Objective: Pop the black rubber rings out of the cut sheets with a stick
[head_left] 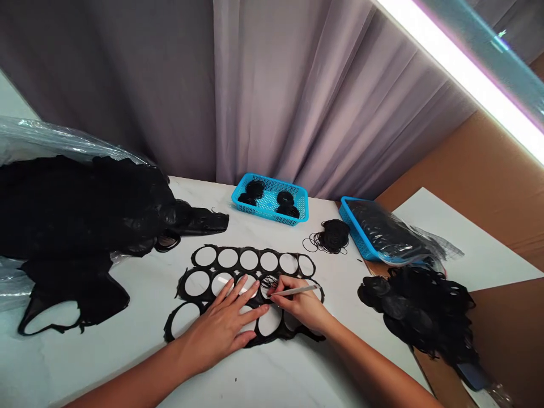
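A thin black rubber sheet with rows of large round holes lies on the white table. My left hand presses flat on it, fingers spread over the middle and lower rows. My right hand is closed round a pair of slim metal tweezers, whose tip points left into a hole in the middle row. Thin black rubber rings lie bunched in that hole, at the tweezers' tip. Whether the tips grip a ring is too small to tell.
A loose heap of black rings lies behind my right hand. Behind the sheet stands a blue basket with ring bundles. Another blue basket holds a bagged black pile. Black scraps lie right; a large black rubber pile fills the left.
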A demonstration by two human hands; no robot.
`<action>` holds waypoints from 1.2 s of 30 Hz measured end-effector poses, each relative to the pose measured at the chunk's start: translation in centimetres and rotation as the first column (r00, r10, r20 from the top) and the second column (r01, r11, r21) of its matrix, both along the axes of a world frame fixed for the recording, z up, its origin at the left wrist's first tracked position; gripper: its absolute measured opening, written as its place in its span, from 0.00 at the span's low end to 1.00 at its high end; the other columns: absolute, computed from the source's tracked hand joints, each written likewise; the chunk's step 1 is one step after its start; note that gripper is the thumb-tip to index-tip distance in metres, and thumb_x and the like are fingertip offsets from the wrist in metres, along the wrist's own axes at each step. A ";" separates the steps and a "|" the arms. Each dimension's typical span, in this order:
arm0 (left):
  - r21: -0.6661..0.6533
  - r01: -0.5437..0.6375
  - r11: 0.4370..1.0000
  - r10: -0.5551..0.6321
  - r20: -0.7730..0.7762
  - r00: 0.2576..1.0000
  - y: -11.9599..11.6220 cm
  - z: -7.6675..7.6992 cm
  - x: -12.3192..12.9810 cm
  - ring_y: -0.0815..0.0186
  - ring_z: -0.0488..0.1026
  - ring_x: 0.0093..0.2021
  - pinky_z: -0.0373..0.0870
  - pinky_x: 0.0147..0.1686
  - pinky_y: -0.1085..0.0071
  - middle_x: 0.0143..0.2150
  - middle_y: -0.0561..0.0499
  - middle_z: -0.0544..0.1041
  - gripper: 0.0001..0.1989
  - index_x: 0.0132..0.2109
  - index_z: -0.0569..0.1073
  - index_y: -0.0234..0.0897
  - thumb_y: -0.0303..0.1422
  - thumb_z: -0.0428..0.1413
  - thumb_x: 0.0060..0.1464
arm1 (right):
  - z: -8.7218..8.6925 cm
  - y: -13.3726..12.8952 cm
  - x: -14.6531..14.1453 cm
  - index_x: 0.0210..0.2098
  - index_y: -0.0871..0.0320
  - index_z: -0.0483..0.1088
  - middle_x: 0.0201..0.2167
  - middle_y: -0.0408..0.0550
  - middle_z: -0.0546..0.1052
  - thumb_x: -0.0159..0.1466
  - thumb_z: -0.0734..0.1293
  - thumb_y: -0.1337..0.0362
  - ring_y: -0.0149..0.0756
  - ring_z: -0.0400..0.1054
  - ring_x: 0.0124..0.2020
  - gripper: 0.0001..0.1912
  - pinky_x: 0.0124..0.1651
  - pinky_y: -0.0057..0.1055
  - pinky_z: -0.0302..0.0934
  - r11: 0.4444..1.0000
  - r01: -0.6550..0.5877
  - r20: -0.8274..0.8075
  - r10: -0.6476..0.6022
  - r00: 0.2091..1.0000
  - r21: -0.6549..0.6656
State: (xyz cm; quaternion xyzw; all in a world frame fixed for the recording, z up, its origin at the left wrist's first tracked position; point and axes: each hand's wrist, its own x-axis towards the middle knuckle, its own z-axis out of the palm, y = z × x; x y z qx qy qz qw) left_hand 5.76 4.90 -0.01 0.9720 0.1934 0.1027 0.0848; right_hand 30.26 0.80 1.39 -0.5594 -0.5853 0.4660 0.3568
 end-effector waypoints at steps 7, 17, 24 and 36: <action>-0.016 -0.015 1.000 0.015 0.005 1.000 -0.3 0.4 -0.1 0.47 0.45 0.72 0.51 0.66 0.46 0.74 0.51 0.46 0.31 0.71 0.52 0.53 0.41 0.54 0.65 | 0.3 -0.2 0.0 0.25 0.56 0.63 0.29 0.42 0.75 0.60 0.68 0.66 0.32 0.65 0.30 0.10 0.33 0.27 0.56 1.000 -0.018 0.060 0.017 0.998 0.012; -0.022 -0.040 0.999 0.041 0.022 0.999 -0.4 0.1 0.1 0.46 0.42 0.72 0.52 0.65 0.46 0.74 0.52 0.47 0.32 0.70 0.53 0.52 0.40 0.55 0.63 | 0.2 -0.7 -0.3 0.26 0.56 0.63 0.27 0.41 0.72 0.61 0.67 0.67 0.31 0.62 0.29 0.10 0.33 0.27 0.54 0.997 0.006 0.142 -0.016 0.990 0.071; -0.021 -0.042 0.999 0.042 0.002 0.999 -0.4 0.2 0.2 0.45 0.43 0.72 0.52 0.65 0.46 0.74 0.51 0.48 0.33 0.70 0.54 0.51 0.39 0.56 0.63 | 0.1 -0.8 -0.3 0.26 0.56 0.63 0.27 0.41 0.72 0.62 0.67 0.67 0.31 0.63 0.30 0.10 0.33 0.27 0.54 0.998 0.015 0.122 -0.023 0.992 0.065; -0.031 -0.044 0.999 0.045 0.018 0.999 -0.4 0.1 0.2 0.45 0.42 0.72 0.51 0.66 0.46 0.74 0.52 0.47 0.32 0.70 0.53 0.53 0.39 0.55 0.63 | 0.3 -1.4 -1.0 0.27 0.55 0.61 0.29 0.43 0.70 0.64 0.65 0.68 0.34 0.63 0.31 0.10 0.34 0.29 0.56 0.982 -0.050 0.334 -0.013 0.943 0.180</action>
